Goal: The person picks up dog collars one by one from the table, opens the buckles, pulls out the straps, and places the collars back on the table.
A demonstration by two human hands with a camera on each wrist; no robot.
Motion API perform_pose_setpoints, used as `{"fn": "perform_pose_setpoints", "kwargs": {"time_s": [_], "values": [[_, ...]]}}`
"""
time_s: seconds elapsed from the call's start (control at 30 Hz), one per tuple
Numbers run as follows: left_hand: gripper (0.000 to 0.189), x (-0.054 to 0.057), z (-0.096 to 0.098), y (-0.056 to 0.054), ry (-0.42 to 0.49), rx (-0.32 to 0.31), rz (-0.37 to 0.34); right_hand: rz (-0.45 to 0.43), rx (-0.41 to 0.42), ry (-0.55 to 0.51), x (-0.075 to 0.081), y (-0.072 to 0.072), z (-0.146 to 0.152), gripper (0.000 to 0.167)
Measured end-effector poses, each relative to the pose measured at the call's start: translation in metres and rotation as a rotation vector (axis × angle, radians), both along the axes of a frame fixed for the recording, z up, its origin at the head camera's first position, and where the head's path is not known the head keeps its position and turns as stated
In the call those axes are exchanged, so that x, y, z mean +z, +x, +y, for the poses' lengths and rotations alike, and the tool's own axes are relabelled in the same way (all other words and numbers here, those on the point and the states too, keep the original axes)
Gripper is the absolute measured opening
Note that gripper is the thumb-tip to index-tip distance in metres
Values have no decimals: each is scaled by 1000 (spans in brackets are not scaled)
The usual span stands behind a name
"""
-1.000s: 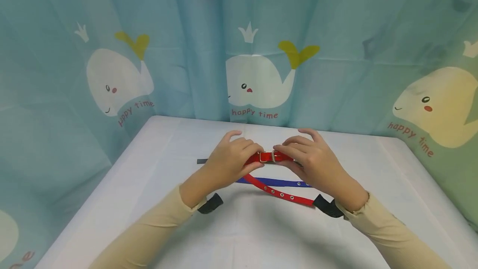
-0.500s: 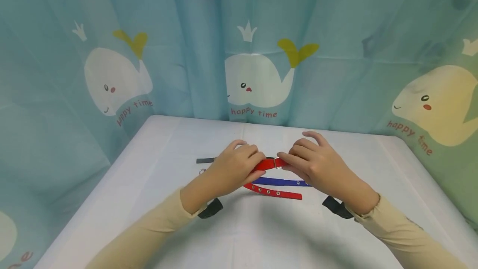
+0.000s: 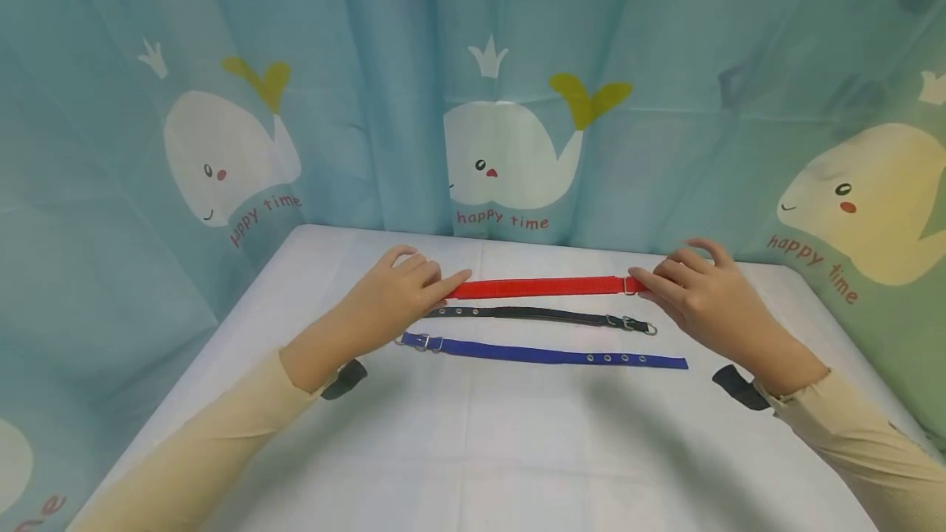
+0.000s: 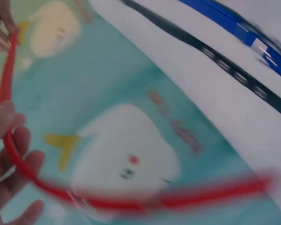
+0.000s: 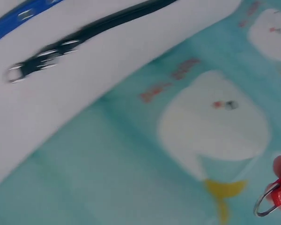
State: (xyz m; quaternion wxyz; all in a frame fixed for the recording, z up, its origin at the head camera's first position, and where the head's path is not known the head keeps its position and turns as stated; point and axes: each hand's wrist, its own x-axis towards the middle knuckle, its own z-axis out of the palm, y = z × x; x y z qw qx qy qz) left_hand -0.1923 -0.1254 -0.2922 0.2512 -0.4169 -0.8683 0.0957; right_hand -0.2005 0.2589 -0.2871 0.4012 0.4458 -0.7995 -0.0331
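Note:
A red collar (image 3: pixel 539 288) with metal fittings stretches nearly straight between the two hands, above the back part of the table. My left hand (image 3: pixel 380 295) pinches it between thumb and fingers; in the left wrist view, its loose tail (image 4: pixel 215 197) curves away past those fingers, blurred. At the buckle end, my right hand (image 3: pixel 705 298) grips the strap, hiding most of the buckle. A metal ring (image 5: pixel 266 202) pokes out beside the right fingers in the right wrist view. On the table lie a black collar (image 3: pixel 547 315) and, nearer me, a blue collar (image 3: pixel 510 349), roughly parallel.
The white table (image 3: pixel 473 450) carries both lying collars, which have eyelets at one end and a buckle at the other. Behind its far edge hangs a blue-green curtain (image 3: pixel 392 105) printed with whales. Dark bands (image 3: pixel 739 388) show at both wrists.
Both hands have moved apart, left hand leftward and right hand rightward. The red collar, earlier bunched between close hands with its eyelet tail hanging, is now drawn out lengthwise. More of the other collars shows.

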Motion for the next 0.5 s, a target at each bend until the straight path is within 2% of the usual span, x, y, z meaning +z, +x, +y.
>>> {"fn": "perform_pose_setpoints", "kwargs": {"time_s": [0.1, 0.27, 0.4, 0.5], "values": [[55, -8, -12, -15, -25, 6, -23, -26, -7, 7, -12, -15, 13, 57], [59, -30, -21, -48, -71, 13, -76, -125, -63, 77, -38, -44, 25, 16], [65, -51, -24, -77, -123, 29, -117, -211, -186, 184, -60, -66, 26, 22], [64, -68, -25, -98, -166, 67, -182, -302, -275, 261, -76, -80, 26, 19]]}}
